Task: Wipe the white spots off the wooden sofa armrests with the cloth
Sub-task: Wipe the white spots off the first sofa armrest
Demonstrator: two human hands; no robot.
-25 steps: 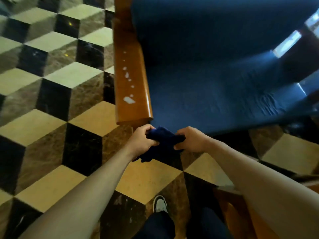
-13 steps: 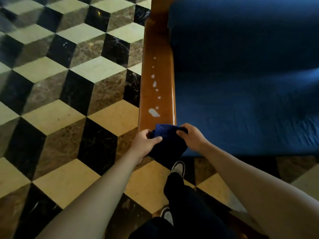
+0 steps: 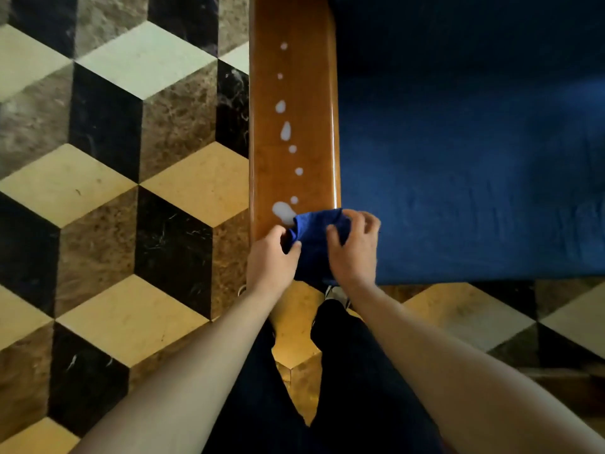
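A brown wooden armrest (image 3: 314, 93) runs straight away from me. Several white spots (image 3: 285, 130) lie in a line along its top, the largest (image 3: 281, 209) nearest me. A folded blue cloth (image 3: 316, 235) lies on the near end of the armrest, its far edge touching the largest spot. My left hand (image 3: 270, 257) pinches the cloth's left edge. My right hand (image 3: 355, 247) grips its right side, fingers curled over the top.
The sofa's dark blue seat cushion (image 3: 474, 158) fills the right side. A floor of black, brown and cream cube-pattern tiles (image 3: 114, 191) spreads to the left. My legs in dark trousers (image 3: 327, 371) and a shoe (image 3: 337, 294) stand at the armrest's near end.
I have stepped closer, so the armrest is now straight ahead. Both hands have carried the cloth up from below the armrest's end onto its top, against the largest spot.
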